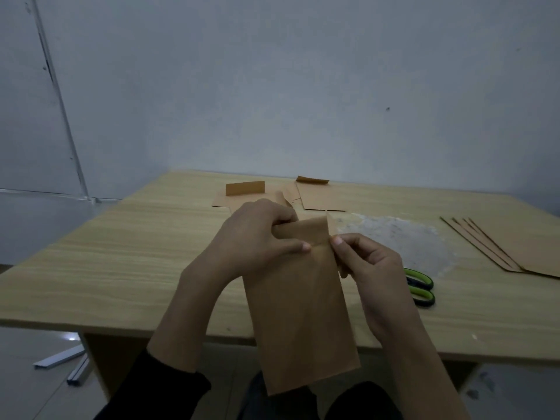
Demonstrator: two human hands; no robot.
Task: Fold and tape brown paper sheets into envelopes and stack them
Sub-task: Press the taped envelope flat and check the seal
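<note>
Brown envelope [297, 313] held in air over near edge of surface [121, 262], long axis near-to-far, flap end pointing away, btm end toward lap. L hand [257, 234] grips folded flap, thumb on crease. R hand [366, 265] pinches right edge at crease.

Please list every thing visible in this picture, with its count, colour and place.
envelope: one, brown, held over the table's near edge
folded sheets: at least two, brown, table's far side, flaps raised
flat sheets: fanned stack, count unclear, brown, table's right side
scissors: one pair, green-black handles, beside the right hand
table: one, light wood
metal strips: two, grey, floor, lower left
left hand: pinches the envelope's flap
right hand: pinches the envelope's right edge
</note>
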